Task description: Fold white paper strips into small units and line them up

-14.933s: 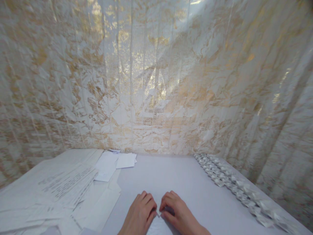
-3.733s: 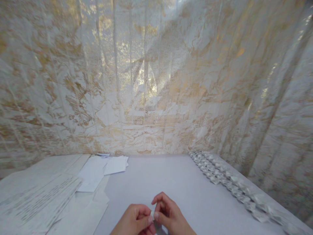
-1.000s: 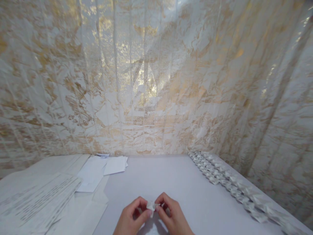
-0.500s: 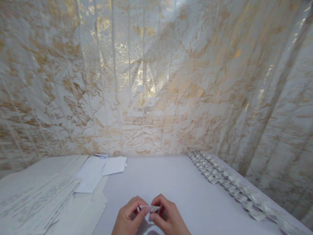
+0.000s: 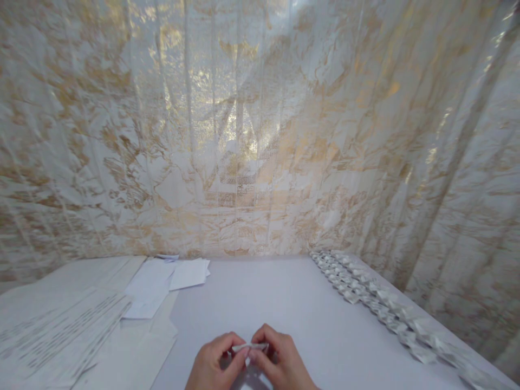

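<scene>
At the bottom centre my left hand (image 5: 215, 365) and my right hand (image 5: 280, 363) meet just above the white table (image 5: 268, 295). Together they pinch a small folded white paper piece (image 5: 249, 346), held flat between thumbs and fingertips. Both hands have their fingers closed on it. The lower part of each hand is cut off by the frame's edge.
A long double row of several small folded paper pieces (image 5: 382, 306) runs along the table's right edge. Printed sheets (image 5: 60, 336) and small blank slips (image 5: 179, 273) lie at the left. A white-and-gold curtain (image 5: 252, 124) hangs behind and to the right.
The paper piece, held upright and bunched a second ago, now lies flattened between my fingertips. Both hands have sunk slightly toward the frame's bottom edge.
</scene>
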Demonstrator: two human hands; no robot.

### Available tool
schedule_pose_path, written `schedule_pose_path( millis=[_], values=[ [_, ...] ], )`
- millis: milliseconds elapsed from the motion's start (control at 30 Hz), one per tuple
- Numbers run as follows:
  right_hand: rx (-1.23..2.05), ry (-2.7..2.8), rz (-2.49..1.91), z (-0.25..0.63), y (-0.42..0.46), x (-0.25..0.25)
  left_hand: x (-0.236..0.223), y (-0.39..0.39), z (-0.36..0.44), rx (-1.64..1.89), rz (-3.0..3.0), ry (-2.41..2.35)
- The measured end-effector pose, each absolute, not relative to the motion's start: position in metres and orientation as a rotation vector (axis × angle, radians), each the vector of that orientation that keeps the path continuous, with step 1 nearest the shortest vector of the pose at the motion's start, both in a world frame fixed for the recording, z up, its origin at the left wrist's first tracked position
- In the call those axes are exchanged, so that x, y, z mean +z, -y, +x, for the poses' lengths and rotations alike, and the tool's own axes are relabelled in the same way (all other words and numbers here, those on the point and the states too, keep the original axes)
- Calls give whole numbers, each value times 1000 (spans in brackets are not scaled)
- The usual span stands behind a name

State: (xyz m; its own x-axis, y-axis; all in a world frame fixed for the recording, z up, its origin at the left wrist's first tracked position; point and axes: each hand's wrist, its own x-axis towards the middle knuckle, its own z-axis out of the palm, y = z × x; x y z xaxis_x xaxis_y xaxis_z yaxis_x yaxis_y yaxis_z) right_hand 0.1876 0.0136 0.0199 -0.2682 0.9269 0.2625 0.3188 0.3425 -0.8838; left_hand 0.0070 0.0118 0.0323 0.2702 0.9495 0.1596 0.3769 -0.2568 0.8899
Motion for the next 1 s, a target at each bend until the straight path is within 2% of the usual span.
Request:
schedule_pose_path(
  millis=[200,467,1000],
  values=[
    [1035,1627,-1056,186,-13,25,35,-10,10,1013,1672,-1116],
    [839,1728,-1179,194,-20,20,27,-14,6,968,1671,-1133],
    [801,1732,-1095,188,-18,13,21,-14,9,890,2054,-1432]
  ],
)
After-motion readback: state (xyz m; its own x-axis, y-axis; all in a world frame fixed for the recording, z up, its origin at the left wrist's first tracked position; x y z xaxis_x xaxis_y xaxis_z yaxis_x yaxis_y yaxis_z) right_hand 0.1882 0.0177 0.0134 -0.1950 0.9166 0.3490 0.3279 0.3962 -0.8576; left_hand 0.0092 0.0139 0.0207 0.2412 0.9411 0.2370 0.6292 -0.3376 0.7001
